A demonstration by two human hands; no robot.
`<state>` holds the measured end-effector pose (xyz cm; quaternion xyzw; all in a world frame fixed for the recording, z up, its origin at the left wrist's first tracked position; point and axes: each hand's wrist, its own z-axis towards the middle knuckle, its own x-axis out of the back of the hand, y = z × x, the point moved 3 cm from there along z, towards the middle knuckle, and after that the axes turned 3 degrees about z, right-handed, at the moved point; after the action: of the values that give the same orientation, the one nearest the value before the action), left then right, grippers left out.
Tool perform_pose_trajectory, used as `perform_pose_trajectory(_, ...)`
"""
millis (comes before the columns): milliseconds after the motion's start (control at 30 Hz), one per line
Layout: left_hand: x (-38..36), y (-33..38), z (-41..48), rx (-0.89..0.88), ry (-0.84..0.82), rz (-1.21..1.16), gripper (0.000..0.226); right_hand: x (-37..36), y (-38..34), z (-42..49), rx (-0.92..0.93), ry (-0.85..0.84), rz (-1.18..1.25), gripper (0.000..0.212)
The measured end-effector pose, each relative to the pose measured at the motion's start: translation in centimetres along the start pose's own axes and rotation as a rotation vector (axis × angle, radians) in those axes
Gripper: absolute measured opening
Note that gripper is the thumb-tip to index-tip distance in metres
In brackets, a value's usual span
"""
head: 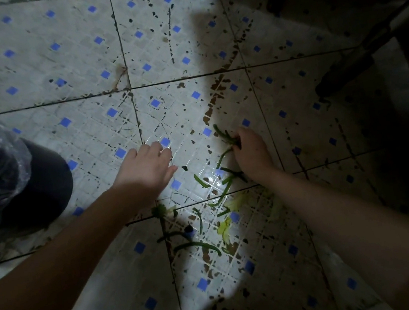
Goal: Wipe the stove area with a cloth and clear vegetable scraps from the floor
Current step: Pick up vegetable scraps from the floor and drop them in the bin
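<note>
Floor pickup: scraps half gathered.
Right hand (250,152) pinches green stems (224,136); left hand (148,168) open, empty, flat over tile floor (57,70). Loose scraps (204,244) lie between the forearms. Risk: dim shadow hides pieces; overfull grip drops stems.

one head-worn view, aimed steeply down at the floor

a single wide-angle view is given, taken from the person's head and pointed forward and down. the tiled floor (81,54) is seen almost from straight above and fills nearly the whole frame. both forearms are seen entering from the bottom edge, so the left hand (148,167) and right hand (250,154) are placed near the centre, at arm's reach from the lens. grout lines are bent outward toward the edges by the wide lens. the right side and top right corner are left in deep shadow. no second view is supplied, so no overlap can be stated.
</note>
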<state>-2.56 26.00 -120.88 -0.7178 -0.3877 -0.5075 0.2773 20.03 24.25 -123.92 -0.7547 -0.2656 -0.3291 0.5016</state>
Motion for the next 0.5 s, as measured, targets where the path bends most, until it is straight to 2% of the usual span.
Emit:
perform_pose_trajectory(200,0.4,1.3,0.2,-0.003,-0.026,-0.007,0.041,2.2,0.4,-0.7,-0.006,0.058,0.026,0.019)
perform_pose_trajectory(333,0.6,3.7,0.4,-0.08,-0.026,-0.027,0.04,4.5,1.4,-1.1,-0.07,0.149,0.033,0.018)
perform_pose_trajectory(500,1.0,5.8,1.4,-0.133,0.048,-0.033,0.034,7.7,3.3,-2.4,-0.114,0.229,0.023,0.018)
